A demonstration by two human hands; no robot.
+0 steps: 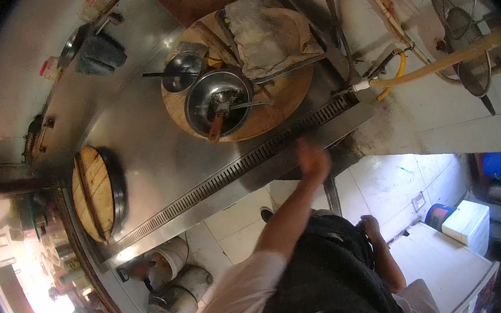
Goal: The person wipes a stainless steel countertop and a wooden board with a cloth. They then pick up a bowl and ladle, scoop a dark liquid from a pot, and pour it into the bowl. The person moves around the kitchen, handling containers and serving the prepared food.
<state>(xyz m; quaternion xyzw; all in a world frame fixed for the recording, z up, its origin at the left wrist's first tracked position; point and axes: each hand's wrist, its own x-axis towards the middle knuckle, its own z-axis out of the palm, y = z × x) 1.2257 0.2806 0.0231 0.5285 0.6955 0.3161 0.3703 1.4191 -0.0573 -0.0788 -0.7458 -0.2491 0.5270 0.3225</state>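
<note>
My left hand (314, 157), blurred, reaches over the front edge of the stainless steel counter (147, 155), close to the slotted drain grate (233, 165). Whether its fingers are apart or closed cannot be told. My right hand (370, 228) hangs beside the black apron (320, 270) with its fingers bent; anything inside it is hidden. Beyond the left hand lies a round wooden board (285, 98). It carries a large metal bowl (196, 99) with a wooden-handled utensil (216, 127) in it, a smaller metal bowl (175, 82) and a tray covered by a stained cloth (271, 36).
A round wooden lid (104, 193) sits at the counter's left end. A hose (445, 62) runs from a tap at the right; mesh strainers (455, 9) hang on the tiled wall. Buckets (176, 255) stand below the counter. A white box (468, 226) rests on a white surface (437, 260).
</note>
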